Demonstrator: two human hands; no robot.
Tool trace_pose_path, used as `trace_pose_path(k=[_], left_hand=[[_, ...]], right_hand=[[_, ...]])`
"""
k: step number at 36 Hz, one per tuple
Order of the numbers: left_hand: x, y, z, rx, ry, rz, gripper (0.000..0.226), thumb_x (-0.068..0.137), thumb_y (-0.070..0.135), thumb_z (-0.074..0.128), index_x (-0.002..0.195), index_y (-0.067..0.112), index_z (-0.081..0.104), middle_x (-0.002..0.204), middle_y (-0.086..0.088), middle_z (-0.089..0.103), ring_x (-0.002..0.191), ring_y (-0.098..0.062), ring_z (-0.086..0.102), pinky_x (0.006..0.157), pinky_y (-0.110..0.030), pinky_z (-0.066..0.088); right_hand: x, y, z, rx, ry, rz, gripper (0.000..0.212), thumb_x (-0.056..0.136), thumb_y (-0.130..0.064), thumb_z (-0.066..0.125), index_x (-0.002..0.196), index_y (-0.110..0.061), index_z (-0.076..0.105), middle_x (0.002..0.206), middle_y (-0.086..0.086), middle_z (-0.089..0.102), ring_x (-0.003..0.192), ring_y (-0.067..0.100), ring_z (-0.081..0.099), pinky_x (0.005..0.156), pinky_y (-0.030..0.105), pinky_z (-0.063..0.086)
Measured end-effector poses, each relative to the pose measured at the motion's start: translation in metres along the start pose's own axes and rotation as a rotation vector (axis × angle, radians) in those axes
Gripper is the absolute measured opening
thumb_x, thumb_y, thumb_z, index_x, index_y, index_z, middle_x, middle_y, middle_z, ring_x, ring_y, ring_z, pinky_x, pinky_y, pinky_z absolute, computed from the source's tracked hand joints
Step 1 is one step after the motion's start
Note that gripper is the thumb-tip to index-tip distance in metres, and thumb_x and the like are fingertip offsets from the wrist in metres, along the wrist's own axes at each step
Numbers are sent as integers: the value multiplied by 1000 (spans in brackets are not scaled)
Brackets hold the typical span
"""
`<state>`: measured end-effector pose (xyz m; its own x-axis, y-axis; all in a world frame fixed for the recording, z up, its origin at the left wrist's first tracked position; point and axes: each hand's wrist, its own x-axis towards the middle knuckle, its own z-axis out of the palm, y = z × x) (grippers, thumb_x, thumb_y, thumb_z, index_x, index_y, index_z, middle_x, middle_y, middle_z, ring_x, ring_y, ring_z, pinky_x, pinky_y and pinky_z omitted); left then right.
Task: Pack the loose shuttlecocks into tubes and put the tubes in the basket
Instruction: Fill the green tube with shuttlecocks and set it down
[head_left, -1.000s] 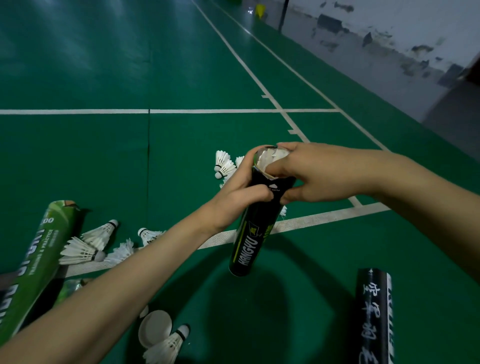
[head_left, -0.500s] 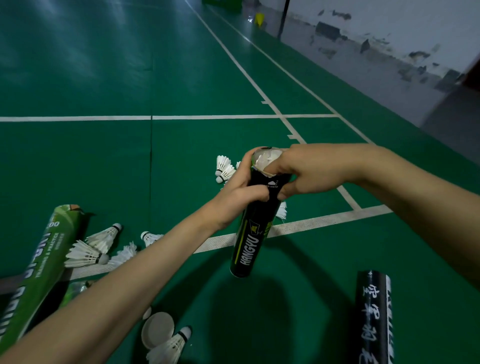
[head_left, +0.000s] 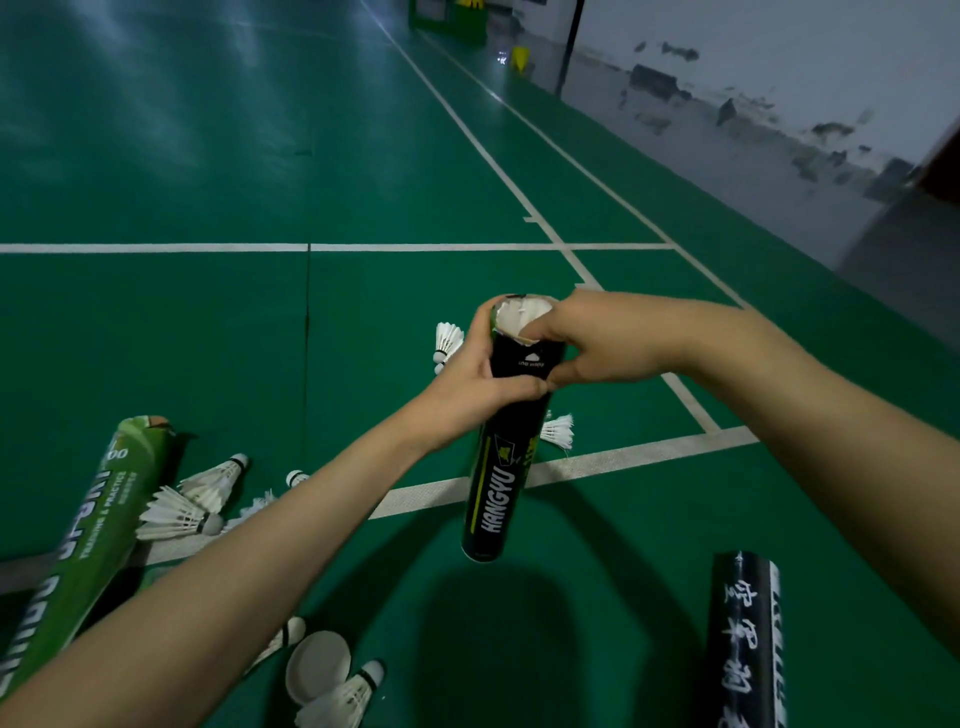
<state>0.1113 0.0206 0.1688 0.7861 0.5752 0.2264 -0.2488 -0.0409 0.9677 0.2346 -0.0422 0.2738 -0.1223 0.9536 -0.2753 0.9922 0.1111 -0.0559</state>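
Green court floor (head_left: 208, 322) lies open beyond my hands and to the left, crossed by white lines (head_left: 597, 462); the grey wall (head_left: 779, 93) on the right stands well apart. Nearer me the room tightens. A green tube (head_left: 88, 535) lies at the left edge with two loose shuttlecocks (head_left: 208, 488) just beside it. A white cap (head_left: 318, 665) touches another shuttlecock (head_left: 337, 699) at the bottom edge. A black tube with white characters (head_left: 743, 644) lies at lower right, apart from the rest.

The black HANGYU tube (head_left: 498, 483) is in the middle, held tilted, its mouth away from me and its base towards me. The rim looks ragged, and white feathers (head_left: 522, 317) fill the mouth. Single shuttlecocks lie on the floor behind it, one to its left (head_left: 449, 340) and one to its right (head_left: 558, 431).

My left hand (head_left: 467, 384) comes up from lower left and grips the tube just below the mouth, fingers wrapped round the wall. My right hand (head_left: 597, 343) reaches in from the right, wrist bent, curled over the rim. Its fingertips rest on the feathers and its thumb presses the outer wall, so it pinches the tube's edge.
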Motion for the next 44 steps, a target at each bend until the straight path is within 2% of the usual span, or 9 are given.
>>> trace_pose_path(k=[6,13,16,21,25,28,35,40,44], left_hand=[[-4,-7,-16,22,106,30,71,75,0,67,134,17,31,111,4,58,99,-1,58,91,-18,46],[-5,-23,-27,25,161,-20,63,78,-3,70,132,15,41,116,5,60,104,1,57,88,-14,43],[-5,-28,-26,-81,247,-31,64,70,7,77,126,17,46,121,1,61,113,-10,58,95,-25,46],[-8,-33,-12,-276,322,-109,52,83,2,65,127,15,41,106,4,60,90,-6,64,74,-30,55],[-20,-54,-13,-301,401,-179,48,85,4,64,123,12,36,107,1,57,95,-12,62,85,-42,52],[-33,-73,-22,-308,496,-177,50,82,0,66,118,12,33,109,0,55,101,-13,60,89,-36,52],[-64,-107,-37,-450,664,-291,44,88,8,62,111,15,25,123,-14,55,104,-15,61,87,-40,55],[-95,-117,-53,-582,608,-425,43,88,51,54,117,19,51,110,-5,64,112,-26,58,93,-59,46],[-121,-127,-82,-731,543,-508,27,100,30,38,114,13,54,115,-13,62,106,-30,63,87,-54,52]], right_hand=[[10,3,11,-8,267,-69,18,81,-19,69,97,-21,62,92,1,61,88,20,57,78,44,48],[7,10,3,252,460,-98,17,81,-13,72,97,-15,68,96,-5,70,95,8,63,92,30,47],[11,8,2,386,559,-119,8,84,-13,69,92,-17,68,93,-9,70,95,2,63,95,28,47],[36,1,23,354,627,-140,18,88,-10,63,105,-14,66,105,-4,66,101,7,58,95,29,45],[50,-3,55,488,562,-89,29,91,-13,60,119,-18,61,121,-7,60,112,5,53,99,27,43],[54,-5,87,563,486,-43,49,91,-17,59,137,-28,44,138,-10,46,127,5,42,105,27,38],[64,-15,166,515,-28,69,98,80,-24,73,151,-22,6,151,5,30,132,17,37,106,23,31],[76,-15,204,397,25,93,94,73,-20,74,146,-26,16,136,7,41,120,23,44,99,40,43],[71,-6,215,330,8,93,91,68,-18,74,142,-26,21,131,4,42,114,25,46,91,43,46]])
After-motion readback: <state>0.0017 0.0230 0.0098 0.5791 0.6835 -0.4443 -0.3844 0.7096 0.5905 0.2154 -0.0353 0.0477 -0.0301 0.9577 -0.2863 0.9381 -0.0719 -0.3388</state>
